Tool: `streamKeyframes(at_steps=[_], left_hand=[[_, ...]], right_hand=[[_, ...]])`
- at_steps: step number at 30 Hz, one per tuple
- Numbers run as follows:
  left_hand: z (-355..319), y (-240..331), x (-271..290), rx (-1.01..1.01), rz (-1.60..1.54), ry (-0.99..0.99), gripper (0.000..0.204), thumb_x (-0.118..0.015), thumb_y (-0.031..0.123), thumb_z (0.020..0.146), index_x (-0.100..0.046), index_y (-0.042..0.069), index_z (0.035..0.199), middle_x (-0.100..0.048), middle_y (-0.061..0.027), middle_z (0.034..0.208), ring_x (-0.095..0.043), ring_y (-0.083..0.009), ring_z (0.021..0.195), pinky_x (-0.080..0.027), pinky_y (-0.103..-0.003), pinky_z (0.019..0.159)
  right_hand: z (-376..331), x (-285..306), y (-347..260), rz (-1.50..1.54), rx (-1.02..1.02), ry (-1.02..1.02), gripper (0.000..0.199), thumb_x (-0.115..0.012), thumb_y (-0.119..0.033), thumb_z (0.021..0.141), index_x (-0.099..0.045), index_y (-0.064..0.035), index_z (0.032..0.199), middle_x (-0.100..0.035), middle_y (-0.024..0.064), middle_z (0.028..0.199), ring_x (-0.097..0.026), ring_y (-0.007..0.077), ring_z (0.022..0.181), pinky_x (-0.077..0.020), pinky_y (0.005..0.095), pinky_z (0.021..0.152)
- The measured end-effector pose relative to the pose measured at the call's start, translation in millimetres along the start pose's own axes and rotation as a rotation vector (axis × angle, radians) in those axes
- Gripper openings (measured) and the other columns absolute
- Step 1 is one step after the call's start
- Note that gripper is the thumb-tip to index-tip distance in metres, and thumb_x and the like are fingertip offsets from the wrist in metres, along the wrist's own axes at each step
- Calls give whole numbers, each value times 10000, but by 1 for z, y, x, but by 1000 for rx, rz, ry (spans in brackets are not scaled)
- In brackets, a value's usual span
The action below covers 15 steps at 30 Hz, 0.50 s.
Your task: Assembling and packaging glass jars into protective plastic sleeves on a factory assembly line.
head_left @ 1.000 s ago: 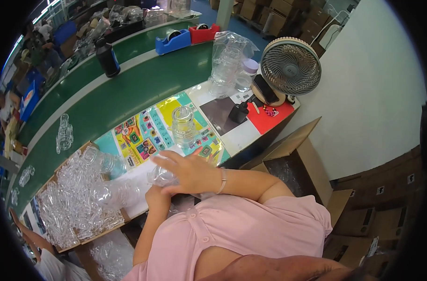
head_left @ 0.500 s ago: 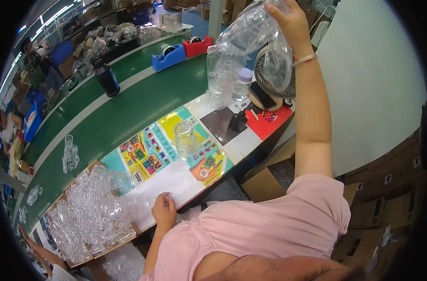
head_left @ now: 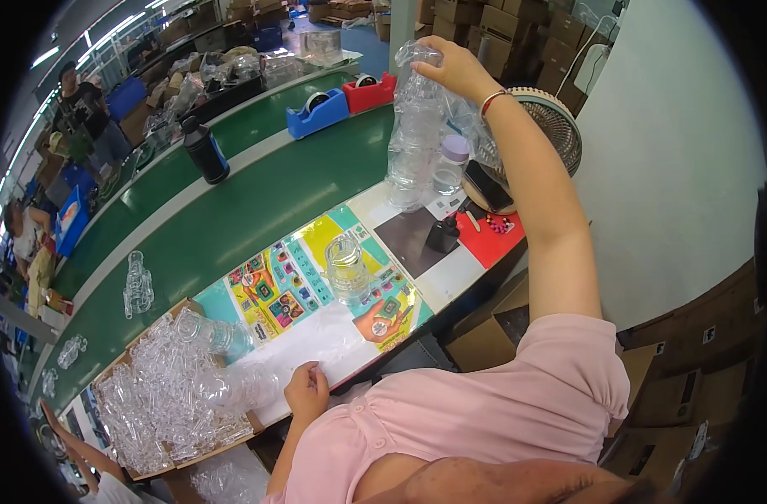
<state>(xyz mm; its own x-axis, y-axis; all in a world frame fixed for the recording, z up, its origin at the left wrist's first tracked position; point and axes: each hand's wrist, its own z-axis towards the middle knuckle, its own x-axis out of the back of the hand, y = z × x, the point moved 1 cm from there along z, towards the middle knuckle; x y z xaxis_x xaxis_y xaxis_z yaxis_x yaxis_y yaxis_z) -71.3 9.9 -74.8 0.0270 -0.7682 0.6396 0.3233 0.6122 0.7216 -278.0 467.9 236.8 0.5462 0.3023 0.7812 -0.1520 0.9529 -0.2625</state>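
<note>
My right hand (head_left: 452, 69), arm stretched out, closes its fingers on the top of a tall stack of clear plastic cups (head_left: 410, 143) at the far end of the table. A loose clear plastic bag (head_left: 461, 116) hangs beside the stack, partly hidden by my hand and arm. My left hand (head_left: 306, 393) rests at the near table edge with curled fingers; what they hold, if anything, is hidden. Just beyond it lies a white sheet (head_left: 316, 340). A clear cup-shaped vessel (head_left: 347, 267) stands upside down on the printed table cover.
A cardboard tray (head_left: 253, 420) heaped with clear plastic parts (head_left: 160, 391) sits at left. A lidded jar (head_left: 449, 168), black bottle (head_left: 442, 235), phone (head_left: 487, 186) and fan (head_left: 547, 126) are near the stack. Beyond runs a green conveyor (head_left: 257, 220) with tape dispensers (head_left: 318, 115) behind it.
My right hand has come down and left from holding the plastic bag up high to the top of the cup stack. The bag has dropped beside the stack. My left hand has hardly moved.
</note>
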Motion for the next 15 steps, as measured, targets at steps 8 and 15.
streamKeyframes(at_steps=[8, 15], left_hand=[[5, 4, 1, 22, -4, 11, 147, -610, 81, 778, -623, 52, 922, -585, -87, 657, -558, -204, 518, -449, -312, 503], [-20, 25, 40, -209, -78, -116, 164, -623, 53, 764, -624, 53, 928, -547, -88, 640, -538, -219, 511, -428, -325, 479]], right_hand=[[-4, 4, 2, -91, -12, -15, 641, -595, -540, 794, -499, -93, 1243, -584, 152, 1155, -555, 303, 1074, -426, 367, 915], [-4, 33, -28, 135, -70, 197, 496, -521, -435, 865, -521, -69, 1198, -605, 159, 1103, -567, 293, 1042, -430, 348, 891]])
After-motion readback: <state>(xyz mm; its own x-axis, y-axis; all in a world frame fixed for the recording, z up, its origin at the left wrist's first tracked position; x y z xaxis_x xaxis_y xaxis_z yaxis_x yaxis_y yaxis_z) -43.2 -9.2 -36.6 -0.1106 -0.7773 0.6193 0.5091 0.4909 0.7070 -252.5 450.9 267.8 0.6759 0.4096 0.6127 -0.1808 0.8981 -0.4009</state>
